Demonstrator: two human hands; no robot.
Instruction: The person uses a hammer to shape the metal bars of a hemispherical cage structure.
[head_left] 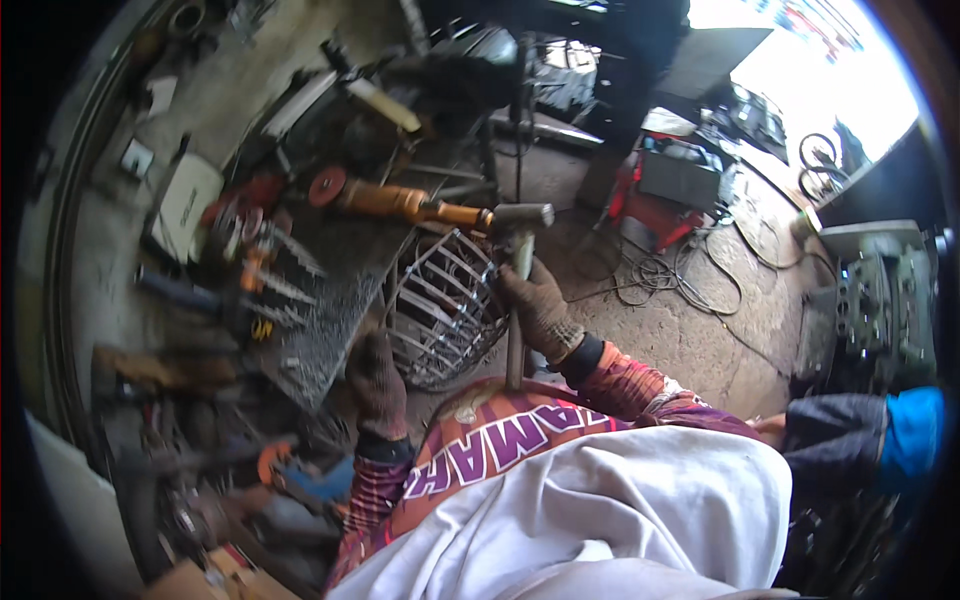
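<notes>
A brown work glove covers my right hand (541,309), which is closed round the handle of a hammer (516,345). The hammer stands upright, its grey cylindrical head at the top and the handle's lower end by my lap. Just left of it, in front of me, is a basket-like cage of welded metal bars (447,295). My left hand (378,388), also gloved, is at the cage's lower left edge, its fingers dim and bent against it; their exact grip is partly hidden. An orange angle grinder (400,202) with a reddish disc lies beyond the cage.
A metal worktable (335,330) littered with shavings stands to the left, with a pale case (187,208) beside it. Cables (665,280) trail over the concrete floor near a red-and-grey machine (680,180). An engine block (885,305) sits at right. Another person's leg (835,435) shows nearby.
</notes>
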